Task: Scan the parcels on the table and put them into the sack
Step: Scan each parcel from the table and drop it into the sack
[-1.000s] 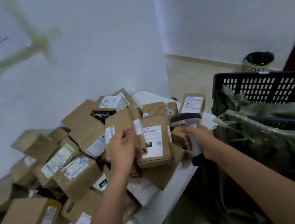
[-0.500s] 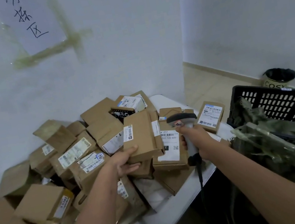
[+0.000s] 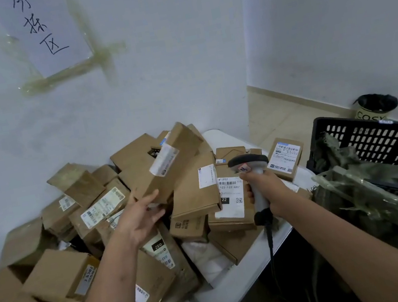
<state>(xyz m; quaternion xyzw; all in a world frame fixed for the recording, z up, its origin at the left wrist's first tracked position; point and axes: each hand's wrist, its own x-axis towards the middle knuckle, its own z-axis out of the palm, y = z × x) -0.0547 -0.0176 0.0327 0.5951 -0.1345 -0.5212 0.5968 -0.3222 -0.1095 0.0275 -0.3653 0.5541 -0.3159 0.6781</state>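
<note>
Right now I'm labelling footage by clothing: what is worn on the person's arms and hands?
Nothing that shows. Both forearms are bare as far up as the frame reaches, with no sleeve or cuff in view. The left hand and the right hand carry no gloves, and no watch, wristband or ring can be seen at either wrist or on the fingers that show.

The white table (image 3: 244,280) carries a heap of brown cardboard parcels (image 3: 195,194) — labels showing.

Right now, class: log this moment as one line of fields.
left hand: lifts parcel off pile | right hand: grips scanner | sack: open at right | scan: pending
</note>
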